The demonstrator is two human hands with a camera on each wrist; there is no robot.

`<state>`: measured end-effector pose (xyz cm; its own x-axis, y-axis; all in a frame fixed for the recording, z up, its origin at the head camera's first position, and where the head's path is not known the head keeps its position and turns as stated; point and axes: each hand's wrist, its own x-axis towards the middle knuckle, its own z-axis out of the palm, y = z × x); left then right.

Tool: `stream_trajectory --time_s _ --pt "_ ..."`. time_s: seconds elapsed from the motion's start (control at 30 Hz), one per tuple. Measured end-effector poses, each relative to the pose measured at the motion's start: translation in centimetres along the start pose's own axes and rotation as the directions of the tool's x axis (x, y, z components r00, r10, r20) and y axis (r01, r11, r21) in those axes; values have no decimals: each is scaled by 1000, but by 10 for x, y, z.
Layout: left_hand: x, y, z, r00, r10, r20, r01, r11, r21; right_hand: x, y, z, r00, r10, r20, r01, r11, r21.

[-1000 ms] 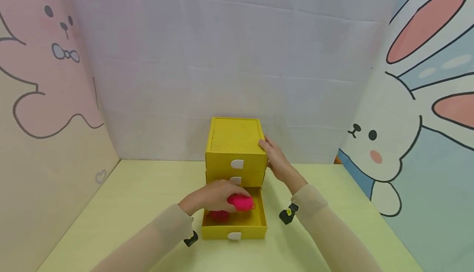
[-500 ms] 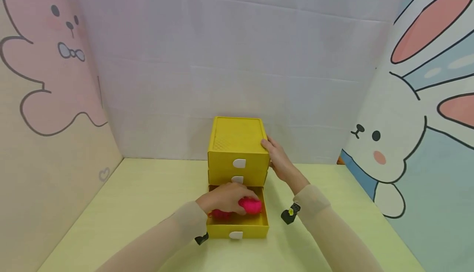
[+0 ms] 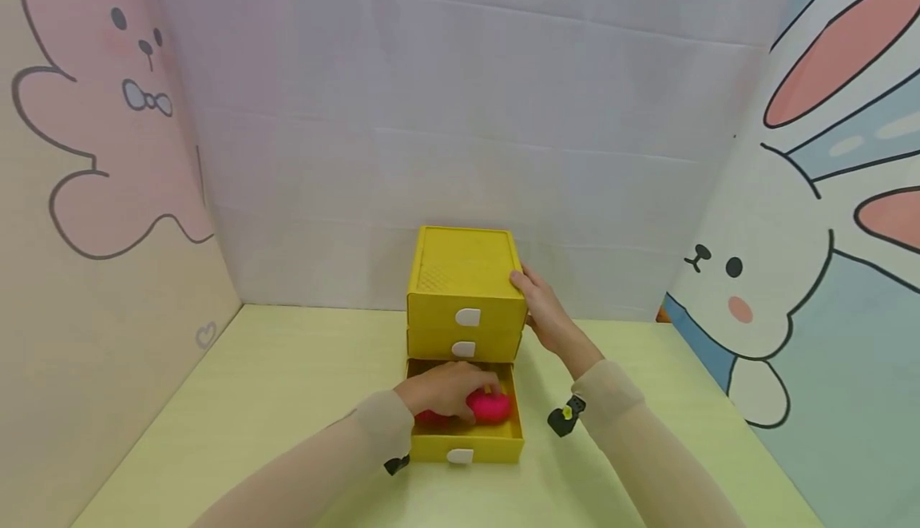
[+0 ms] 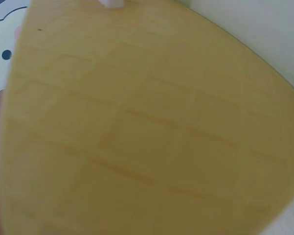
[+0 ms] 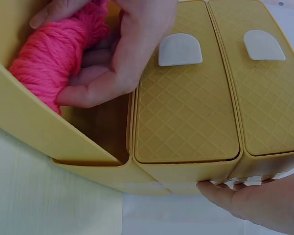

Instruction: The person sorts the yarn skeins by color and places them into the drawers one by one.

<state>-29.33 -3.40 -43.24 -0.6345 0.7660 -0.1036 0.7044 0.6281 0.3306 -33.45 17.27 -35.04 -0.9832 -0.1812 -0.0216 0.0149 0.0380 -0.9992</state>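
Note:
A yellow drawer cabinet (image 3: 467, 328) stands against the back cloth with its bottom drawer (image 3: 467, 452) pulled out. My left hand (image 3: 449, 391) is down inside that drawer, its thumb and fingers round a bright pink skein of yarn (image 3: 491, 407). In the right wrist view this pink skein (image 5: 51, 56) shows wound strands, held between thumb and fingers. Left of it lies a second pink bundle (image 3: 431, 417), partly covered by the hand. My right hand (image 3: 548, 312) rests against the cabinet's upper right side, thumb at the top edge. A yellow waffle-patterned drawer front (image 4: 151, 122) fills the left wrist view.
Both upper drawers are closed, each with a white tab handle (image 3: 468, 317). The pale yellow tabletop (image 3: 302, 400) extends on both sides of the cabinet. Behind hangs a white cloth (image 3: 460, 113); a side panel with a rabbit drawing (image 3: 755, 296) borders the right.
My left hand has moved right and down, lowering the skein into the open drawer's right part. My right hand has stayed on the cabinet. The head view has shifted slightly.

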Motion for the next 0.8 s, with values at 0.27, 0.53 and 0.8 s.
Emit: stream_trajectory --time_s 0.27,0.53,0.8 --pt "-4 -6 -1 1000 -21 1 21 999 -45 -3 0 -1 1000 -17 9 18 1000 -4" --pt "-10 -4 -13 1000 -6 9 7 1000 -6 -1 0 -1 1000 -12 6 12 1000 -4" --pt "-30 -3 -29 997 -3 -71 1 1000 -27 0 0 -1 1000 -10 8 10 1000 -13"
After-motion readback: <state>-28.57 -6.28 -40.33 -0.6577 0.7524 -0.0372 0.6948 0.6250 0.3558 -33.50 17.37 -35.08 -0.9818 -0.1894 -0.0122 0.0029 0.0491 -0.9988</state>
